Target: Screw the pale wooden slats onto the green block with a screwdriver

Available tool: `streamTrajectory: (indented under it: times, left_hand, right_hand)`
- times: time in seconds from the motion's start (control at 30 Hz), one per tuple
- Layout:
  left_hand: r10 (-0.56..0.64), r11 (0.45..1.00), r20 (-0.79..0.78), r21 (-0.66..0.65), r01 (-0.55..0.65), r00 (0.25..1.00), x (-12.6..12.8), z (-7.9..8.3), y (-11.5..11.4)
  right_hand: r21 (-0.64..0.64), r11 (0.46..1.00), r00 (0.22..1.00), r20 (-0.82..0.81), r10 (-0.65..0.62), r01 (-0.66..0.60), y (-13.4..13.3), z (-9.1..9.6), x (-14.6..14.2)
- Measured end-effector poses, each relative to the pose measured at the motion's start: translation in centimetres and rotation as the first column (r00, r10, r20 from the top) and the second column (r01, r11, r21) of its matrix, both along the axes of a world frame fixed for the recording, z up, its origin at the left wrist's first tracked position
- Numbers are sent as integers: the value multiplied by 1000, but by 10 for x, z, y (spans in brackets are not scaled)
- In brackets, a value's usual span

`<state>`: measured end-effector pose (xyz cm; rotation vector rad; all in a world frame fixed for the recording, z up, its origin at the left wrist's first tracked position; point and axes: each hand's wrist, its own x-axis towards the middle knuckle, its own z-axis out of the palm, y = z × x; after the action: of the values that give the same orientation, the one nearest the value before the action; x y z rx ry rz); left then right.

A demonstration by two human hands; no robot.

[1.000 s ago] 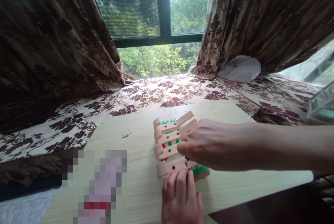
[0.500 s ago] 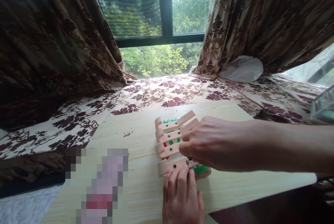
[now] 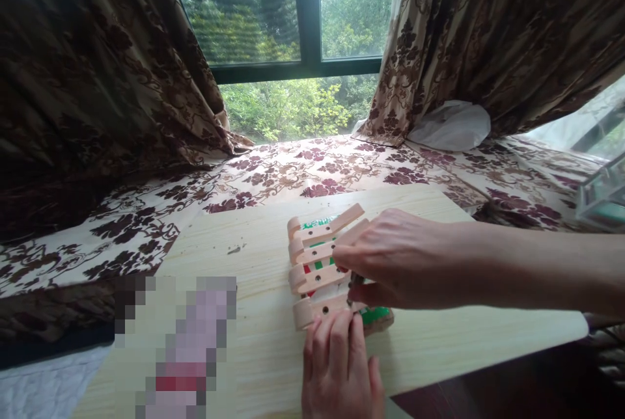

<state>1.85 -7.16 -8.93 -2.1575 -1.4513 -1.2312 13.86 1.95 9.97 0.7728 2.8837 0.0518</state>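
From where I stood, the work looked part-way along. Four bars point(image 3: 322, 232) lay in a row on a printed block point(image 3: 379, 315) on the counter point(image 3: 263, 354), just beyond the left hand point(image 3: 338, 360) and under the right hand point(image 3: 378, 250). Dark spots marked the holes in every bar, but I couldn't tell which were filled and which bare. The right hand was curled closed around a dark tool point(image 3: 358, 281) above the right end of the bar nearest the left hand, so I judged that joint unfinished. The left hand's fingers lay side by side against that bar, thumb apart; whether they pinched it I couldn't tell. Well beyond the left hand, to its left, lay scraps point(image 3: 235, 250).
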Motion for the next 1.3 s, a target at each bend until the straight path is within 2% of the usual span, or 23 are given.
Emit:
streamTrajectory:
  times: [0.13,0.23,0.4,0.53,0.6,0.7,0.8,0.87,1.0,1.1,1.2,1.3]
  left_hand:
    - [3,1000,-7,-6,-4,1000,-1,0,0]
    - [1,1000,-20,-4,-1,1000,-1,-2,-1]
    - [13,1000,-25,-5,-13,1000,-1,-2,-1]
    - [1,1000,-11,2,-1,1000,-1,1,-1]
    - [-3,1000,-10,-4,2,1000,-1,2,-1]
    - [-4,1000,-16,-17,4,1000,-1,3,-1]
    - [5,1000,-20,-10,-5,1000,-1,2,-1]
    - [8,1000,-15,0,-8,1000,0,0,0]
    - [-8,1000,6,9,8,1000,0,-3,0]
    - [-9,1000,7,12,9,1000,0,-3,1]
    - [-16,1000,3,6,16,1000,-2,-2,1]
    - [-19,1000,-11,4,19,1000,-3,-2,1]
  right_hand:
    - [-46,995,996,-1,92,-92,-2,5,-1]
    - [-97,989,993,28,115,-112,-3,-2,-1]
    - [-73,992,993,-61,-104,99,-3,-19,0]
    - [-47,984,984,-44,-175,173,-4,-14,2]
    - [-59,990,991,5,-132,132,-5,-6,3]
    - [-68,997,1000,3,31,-31,-7,3,4]
    - [-59,989,990,-31,134,-136,-7,1,2]
    - [-56,993,994,-21,106,-107,-5,-6,0]
    - [-2,998,998,-34,-58,58,-3,-19,-1]
    - [13,993,993,-38,-114,115,-3,-17,0]
    - [-35,998,998,1,-55,55,-5,-8,2]
    - [-70,994,996,-9,86,-86,-6,0,3]
